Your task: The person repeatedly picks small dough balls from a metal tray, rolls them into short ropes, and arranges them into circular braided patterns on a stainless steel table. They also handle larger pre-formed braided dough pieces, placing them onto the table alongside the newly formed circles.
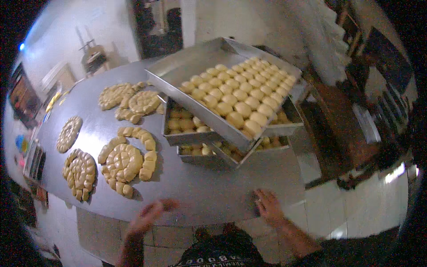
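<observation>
My left hand is over the front edge of a metal worktable, blurred, thumb apart from the fingers, nothing visible in it. Near the table's front right, my right hand has its fingers stretched over the surface; a dark shadow lies beside it, and I see nothing held. Between and beyond them rises a stack of metal trays. The tilted top tray holds rows of round dough balls. A lower tray sits crosswise beneath and also holds dough balls. Left of the stack lies a coil of cut dough pieces.
More cut dough coils lie at the table's left: one near the front, a small one and a pair farther back. A dark rack or shelf stands right of the table. Pale tiles cover the floor.
</observation>
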Available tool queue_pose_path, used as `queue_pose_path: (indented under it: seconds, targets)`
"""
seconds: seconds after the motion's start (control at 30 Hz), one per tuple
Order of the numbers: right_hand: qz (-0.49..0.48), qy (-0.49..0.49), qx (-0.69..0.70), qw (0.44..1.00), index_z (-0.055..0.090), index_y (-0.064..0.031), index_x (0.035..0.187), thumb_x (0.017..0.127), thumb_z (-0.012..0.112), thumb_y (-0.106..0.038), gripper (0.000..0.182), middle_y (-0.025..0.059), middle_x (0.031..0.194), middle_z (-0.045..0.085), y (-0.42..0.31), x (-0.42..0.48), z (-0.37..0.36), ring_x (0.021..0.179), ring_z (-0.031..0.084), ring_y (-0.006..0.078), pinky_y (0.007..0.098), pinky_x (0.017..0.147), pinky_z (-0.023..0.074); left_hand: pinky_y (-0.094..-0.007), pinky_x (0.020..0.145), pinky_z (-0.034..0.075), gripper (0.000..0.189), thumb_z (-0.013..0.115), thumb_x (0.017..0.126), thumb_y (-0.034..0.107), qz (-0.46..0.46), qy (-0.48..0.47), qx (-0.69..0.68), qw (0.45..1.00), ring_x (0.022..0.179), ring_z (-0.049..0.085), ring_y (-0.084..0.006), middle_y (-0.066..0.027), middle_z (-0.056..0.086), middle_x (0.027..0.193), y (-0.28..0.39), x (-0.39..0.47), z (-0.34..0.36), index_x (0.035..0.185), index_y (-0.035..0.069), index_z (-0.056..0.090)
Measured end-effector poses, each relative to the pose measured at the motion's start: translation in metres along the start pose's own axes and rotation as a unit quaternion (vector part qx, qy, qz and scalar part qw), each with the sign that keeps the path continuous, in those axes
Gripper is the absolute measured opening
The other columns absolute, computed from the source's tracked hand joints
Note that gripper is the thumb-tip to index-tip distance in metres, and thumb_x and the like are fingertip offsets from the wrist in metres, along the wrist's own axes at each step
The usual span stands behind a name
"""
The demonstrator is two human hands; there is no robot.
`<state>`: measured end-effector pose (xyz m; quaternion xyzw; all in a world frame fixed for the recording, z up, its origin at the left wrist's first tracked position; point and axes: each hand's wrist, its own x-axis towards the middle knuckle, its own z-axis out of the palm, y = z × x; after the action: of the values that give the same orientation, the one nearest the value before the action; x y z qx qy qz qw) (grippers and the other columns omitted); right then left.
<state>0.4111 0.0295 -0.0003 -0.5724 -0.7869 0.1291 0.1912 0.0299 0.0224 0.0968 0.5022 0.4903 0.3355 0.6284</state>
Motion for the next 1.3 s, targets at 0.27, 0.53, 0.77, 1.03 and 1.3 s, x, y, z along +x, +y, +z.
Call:
queue_pose_path:
  seconds: [0.27, 0.53, 0.77, 1.03, 1.3]
  targets:
    - [0.076, 0.112, -0.007, 0.991, 0.051, -0.0034, 0.104, 0.073, 0.059, -0.028, 0.04, 0.0181, 0.107, 0.05, -0.003, 0.055, 0.031, 0.102, 0.044, 0.0375, 0.0451, 0.094, 0.0277, -0.0281, 0.086, 0.037, 0.026, 0.043, 0.088, 0.02, 0.106, 0.102, 0.214, 0.966, 0.098, 0.051, -0.0168, -0.0102, 0.058, 0.099, 0.07, 0.037, 0.008, 0.097, -0.002, 0.054]
    - [0.11, 0.189, -0.241, 0.946, 0.054, -0.0054, 0.093, 0.068, 0.062, -0.026, 0.033, 0.0156, 0.102, 0.052, 0.099, 0.06, 0.052, 0.101, 0.046, 0.0334, 0.0433, 0.09, 0.034, -0.0265, 0.079, 0.041, 0.022, 0.049, 0.086, 0.02, 0.242, 0.159, 0.272, 0.918, 0.088, 0.055, -0.0147, -0.0075, 0.059, 0.094, 0.13, 0.09, 0.028, 0.095, 0.002, 0.058]
    - [0.205, 0.029, -0.066, 0.976, 0.043, -0.0024, 0.117, 0.072, 0.06, -0.027, 0.054, 0.0183, 0.12, 0.041, 0.149, 0.032, 0.024, 0.114, 0.034, 0.0366, 0.0456, 0.099, 0.026, -0.0318, 0.08, 0.044, 0.025, 0.05, 0.085, 0.022, 0.336, 0.208, 0.473, 0.788, 0.089, 0.058, -0.0197, -0.0106, 0.062, 0.094, 0.203, 0.181, 0.014, 0.097, 0.002, 0.06]
    - [0.176, -0.006, 0.138, 0.975, 0.053, -0.0096, 0.108, 0.078, 0.05, -0.028, 0.035, 0.0102, 0.108, 0.052, 0.133, 0.031, -0.073, 0.107, 0.044, 0.0274, 0.0346, 0.089, 0.0391, -0.042, 0.083, 0.042, 0.035, 0.043, 0.079, 0.024, 0.191, 0.019, 0.785, 0.589, 0.094, 0.055, -0.0347, -0.0242, 0.057, 0.099, 0.204, 0.314, -0.015, 0.101, 0.0, 0.055]
    - [-0.231, 0.428, 0.052, 0.872, 0.051, -0.0055, 0.109, 0.078, 0.057, -0.02, 0.035, 0.0128, 0.117, 0.049, 0.043, 0.284, -0.266, 0.107, 0.048, 0.0248, 0.0349, 0.087, 0.0418, -0.0438, 0.093, 0.035, 0.06, 0.044, 0.081, 0.038, 0.07, 0.203, 0.575, 0.79, 0.108, 0.044, -0.0402, -0.0263, 0.043, 0.12, 0.177, 0.309, -0.019, 0.127, 0.001, 0.033]
